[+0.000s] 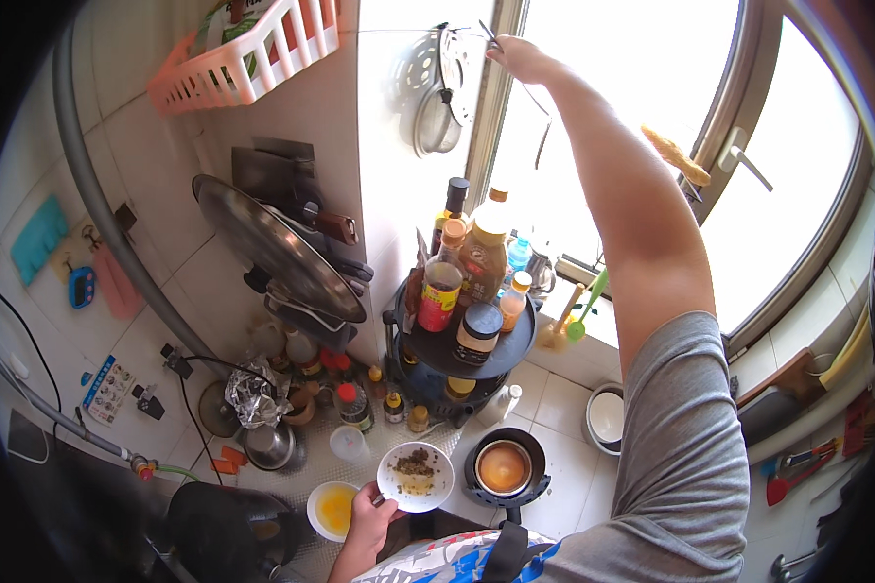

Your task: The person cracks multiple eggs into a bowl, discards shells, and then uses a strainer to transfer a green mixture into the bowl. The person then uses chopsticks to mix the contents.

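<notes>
My left hand grips the near left rim of a white bowl, which holds a dark, coarse seasoning and some pale bits. Just left of that hand, another white bowl contains yellow liquid that looks like beaten egg. To the right of the held bowl is a dark pot with a smaller round vessel of orange-brown liquid inside. High up by the window frame, my raised right hand pinches a thin metal utensil. Its full shape cannot be made out. Strainers hang beside this hand.
A two-tier dark rack crowded with sauce bottles and jars stands behind the bowls. A large pan lid and knives are mounted on the wall at left. Overhead juts a pink-white basket. The window handle protrudes at right.
</notes>
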Action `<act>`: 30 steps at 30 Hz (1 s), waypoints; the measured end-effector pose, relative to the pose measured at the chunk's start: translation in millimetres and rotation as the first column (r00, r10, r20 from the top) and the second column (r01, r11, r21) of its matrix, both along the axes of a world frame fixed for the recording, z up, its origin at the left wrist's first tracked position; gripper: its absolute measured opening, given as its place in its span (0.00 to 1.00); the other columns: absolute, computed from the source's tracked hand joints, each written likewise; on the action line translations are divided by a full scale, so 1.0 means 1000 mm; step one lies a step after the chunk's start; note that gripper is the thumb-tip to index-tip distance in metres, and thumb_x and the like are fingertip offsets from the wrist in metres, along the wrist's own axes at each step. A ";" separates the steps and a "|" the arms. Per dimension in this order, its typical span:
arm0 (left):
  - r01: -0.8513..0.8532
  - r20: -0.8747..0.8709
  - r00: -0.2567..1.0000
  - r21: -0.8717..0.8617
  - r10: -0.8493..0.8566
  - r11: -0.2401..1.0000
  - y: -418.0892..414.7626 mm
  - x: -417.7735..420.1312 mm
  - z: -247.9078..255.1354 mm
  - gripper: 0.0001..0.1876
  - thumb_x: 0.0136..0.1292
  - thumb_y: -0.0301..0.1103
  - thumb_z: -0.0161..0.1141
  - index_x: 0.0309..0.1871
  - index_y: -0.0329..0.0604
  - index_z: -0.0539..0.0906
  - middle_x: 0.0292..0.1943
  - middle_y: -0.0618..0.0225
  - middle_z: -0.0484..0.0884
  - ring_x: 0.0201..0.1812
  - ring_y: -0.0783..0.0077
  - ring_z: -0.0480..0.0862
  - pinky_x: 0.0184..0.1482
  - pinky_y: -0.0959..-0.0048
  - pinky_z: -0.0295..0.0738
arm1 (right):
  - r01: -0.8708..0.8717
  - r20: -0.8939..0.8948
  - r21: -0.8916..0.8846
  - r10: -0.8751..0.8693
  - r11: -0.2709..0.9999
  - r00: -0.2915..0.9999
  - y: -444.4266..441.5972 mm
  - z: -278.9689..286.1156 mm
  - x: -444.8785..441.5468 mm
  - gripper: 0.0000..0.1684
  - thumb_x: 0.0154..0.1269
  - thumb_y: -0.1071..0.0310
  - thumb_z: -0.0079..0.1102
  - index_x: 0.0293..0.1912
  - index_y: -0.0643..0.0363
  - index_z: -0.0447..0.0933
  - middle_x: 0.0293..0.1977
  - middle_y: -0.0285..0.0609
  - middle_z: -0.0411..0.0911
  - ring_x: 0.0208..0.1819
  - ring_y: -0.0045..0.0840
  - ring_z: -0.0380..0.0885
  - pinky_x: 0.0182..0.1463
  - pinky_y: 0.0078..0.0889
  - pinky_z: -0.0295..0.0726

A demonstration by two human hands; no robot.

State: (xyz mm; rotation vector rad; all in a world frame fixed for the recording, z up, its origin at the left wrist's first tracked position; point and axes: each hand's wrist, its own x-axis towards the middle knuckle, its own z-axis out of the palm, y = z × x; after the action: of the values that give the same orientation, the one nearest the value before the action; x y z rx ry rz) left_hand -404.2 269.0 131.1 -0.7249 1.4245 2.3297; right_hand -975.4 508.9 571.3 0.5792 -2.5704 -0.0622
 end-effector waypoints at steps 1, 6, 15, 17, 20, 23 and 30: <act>-0.018 0.013 1.000 0.018 0.018 1.000 -0.003 -0.001 0.001 0.21 0.62 0.18 0.57 0.60 0.31 0.73 0.53 0.59 0.79 0.47 0.62 0.86 0.45 0.65 0.88 | -0.011 -0.006 0.013 0.011 1.000 1.000 -0.002 -0.002 -0.007 0.24 0.79 0.48 0.46 0.47 0.63 0.73 0.38 0.51 0.79 0.43 0.42 0.80 0.50 0.44 0.75; -0.087 0.052 0.995 0.055 0.084 0.995 -0.009 -0.004 -0.007 0.20 0.62 0.19 0.60 0.57 0.29 0.74 0.52 0.58 0.79 0.46 0.63 0.87 0.46 0.66 0.88 | 0.018 0.062 0.008 -0.018 1.000 0.998 -0.024 -0.009 -0.012 0.23 0.78 0.50 0.48 0.50 0.62 0.77 0.44 0.52 0.82 0.47 0.45 0.81 0.52 0.47 0.80; -0.022 0.036 0.999 0.099 0.019 0.995 -0.001 -0.021 -0.003 0.20 0.63 0.19 0.59 0.58 0.30 0.73 0.52 0.57 0.80 0.48 0.63 0.86 0.47 0.65 0.88 | -0.024 -0.095 0.121 0.036 0.992 0.995 -0.022 -0.034 -0.031 0.20 0.78 0.56 0.49 0.45 0.67 0.75 0.34 0.58 0.81 0.39 0.51 0.82 0.45 0.49 0.78; -0.017 0.055 0.998 0.075 0.013 0.997 0.000 -0.024 -0.006 0.20 0.63 0.19 0.59 0.58 0.30 0.73 0.52 0.57 0.80 0.48 0.63 0.86 0.47 0.65 0.88 | -0.017 -0.083 0.138 0.029 0.990 0.996 -0.026 -0.036 -0.029 0.20 0.78 0.56 0.50 0.44 0.67 0.76 0.33 0.58 0.81 0.38 0.50 0.82 0.44 0.49 0.79; 0.007 0.036 0.999 0.057 -0.009 0.998 0.003 -0.025 -0.011 0.20 0.63 0.19 0.59 0.59 0.30 0.73 0.52 0.57 0.80 0.48 0.64 0.86 0.47 0.66 0.88 | -0.002 -0.083 0.110 0.011 0.994 0.997 -0.034 -0.038 -0.025 0.22 0.78 0.55 0.49 0.41 0.68 0.76 0.32 0.58 0.82 0.37 0.49 0.83 0.45 0.49 0.80; 0.029 0.013 0.999 0.035 -0.029 0.999 0.005 -0.030 -0.007 0.20 0.63 0.18 0.58 0.59 0.30 0.73 0.52 0.57 0.80 0.49 0.64 0.86 0.47 0.66 0.88 | -0.029 -0.007 -0.071 0.029 0.997 1.000 -0.043 -0.038 -0.008 0.24 0.78 0.53 0.49 0.41 0.68 0.77 0.32 0.58 0.82 0.37 0.48 0.84 0.44 0.47 0.81; 0.073 0.078 0.994 0.015 -0.074 0.997 0.019 -0.030 -0.003 0.27 0.60 0.18 0.56 0.65 0.33 0.70 0.56 0.60 0.79 0.52 0.65 0.84 0.47 0.68 0.86 | 0.044 -0.081 0.066 -0.039 0.997 0.996 0.011 -0.047 0.075 0.23 0.78 0.51 0.48 0.48 0.60 0.82 0.34 0.44 0.82 0.36 0.31 0.79 0.42 0.33 0.76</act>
State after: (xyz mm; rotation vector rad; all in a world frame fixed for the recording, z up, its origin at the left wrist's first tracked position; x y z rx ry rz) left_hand -434.3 288.5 128.3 -0.7394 1.3782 2.2282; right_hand -900.1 520.0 524.1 0.5376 -2.5105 -0.1838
